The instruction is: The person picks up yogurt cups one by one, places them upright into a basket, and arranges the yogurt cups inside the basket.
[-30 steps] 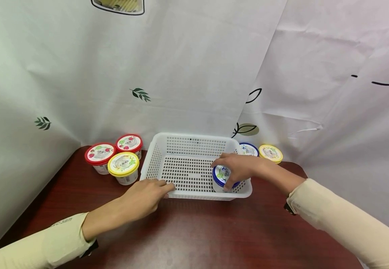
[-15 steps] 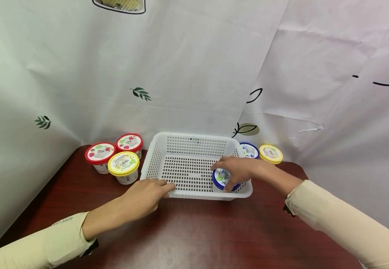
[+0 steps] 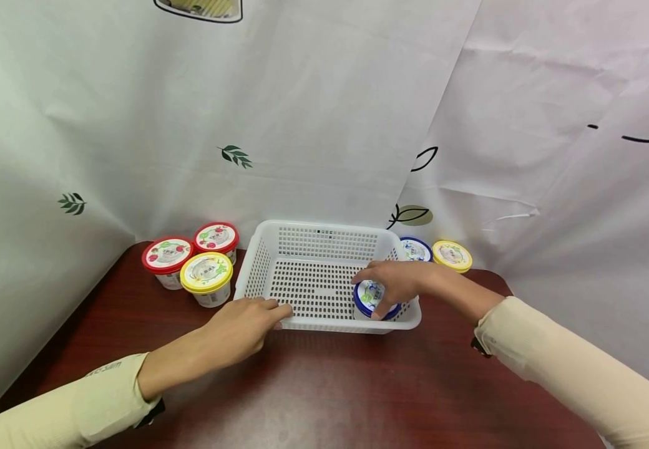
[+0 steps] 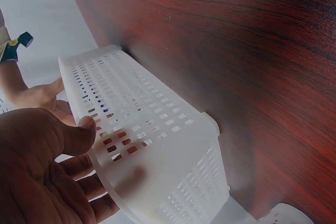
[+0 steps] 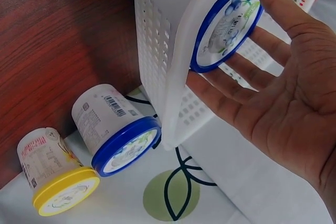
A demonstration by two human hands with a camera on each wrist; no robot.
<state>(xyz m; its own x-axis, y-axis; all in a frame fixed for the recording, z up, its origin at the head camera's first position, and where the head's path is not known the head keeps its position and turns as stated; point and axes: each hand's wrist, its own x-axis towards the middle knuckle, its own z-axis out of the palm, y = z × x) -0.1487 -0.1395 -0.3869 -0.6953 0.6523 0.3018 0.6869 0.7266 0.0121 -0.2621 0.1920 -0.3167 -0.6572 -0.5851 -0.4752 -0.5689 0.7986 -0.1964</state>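
My left hand (image 3: 244, 329) grips the near rim of a white perforated plastic basket (image 3: 324, 325); in the left wrist view its thumb lies on the outer wall and its fingers go over the rim. Inside the basket's near right corner sits a tub with a blue lid (image 3: 370, 295), blueberries printed on top. My right hand (image 3: 402, 284) reaches over the basket's right side and holds this tub by its lid, thumb on the near side and fingers on the far side. In the right wrist view the lid (image 5: 226, 30) shows between thumb and fingers; the tub's body is mostly hidden.
Left of the basket stand two red-lidded tubs (image 3: 168, 254) and a yellow-lidded tub (image 3: 206, 274). Behind my right hand stand another blue-lidded tub (image 5: 113, 124) and another yellow-lidded tub (image 5: 50, 169). A white printed cloth (image 3: 324, 125) hangs behind the dark red table (image 3: 324, 386).
My right hand and the blue-lidded tub have sunk slightly lower into the basket's corner. The left hand has stayed on the rim, and the other tubs have not moved.
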